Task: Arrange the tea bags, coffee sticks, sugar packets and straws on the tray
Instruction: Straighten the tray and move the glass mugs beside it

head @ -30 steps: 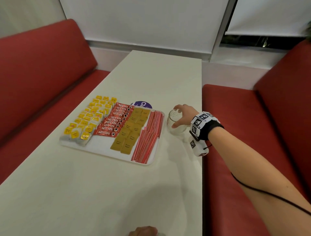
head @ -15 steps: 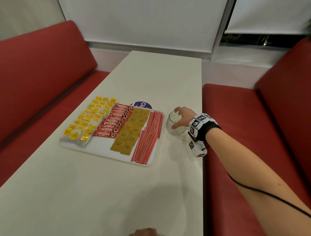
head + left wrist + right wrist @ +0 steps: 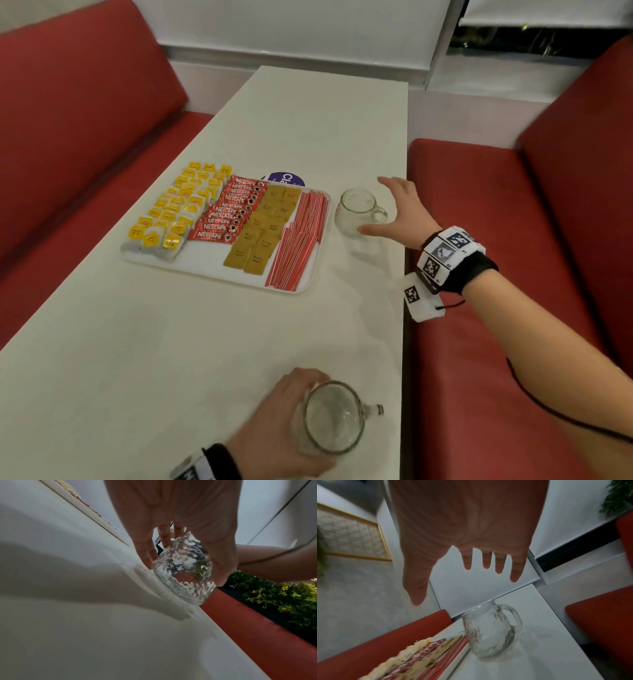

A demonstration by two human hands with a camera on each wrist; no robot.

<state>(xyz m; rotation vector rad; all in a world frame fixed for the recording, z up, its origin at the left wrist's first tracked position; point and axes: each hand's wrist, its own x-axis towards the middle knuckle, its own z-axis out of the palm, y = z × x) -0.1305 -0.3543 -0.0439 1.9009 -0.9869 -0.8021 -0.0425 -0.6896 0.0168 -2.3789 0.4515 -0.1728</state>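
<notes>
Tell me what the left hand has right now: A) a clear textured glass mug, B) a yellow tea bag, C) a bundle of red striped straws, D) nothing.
A: the left hand has its fingers curled round the clear textured glass mug near the white table's front edge.

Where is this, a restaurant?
Probably a café or diner booth: red benches face each other across a long white table, and a tray holds tea bags, coffee sticks, sugar packets and straws.
</notes>
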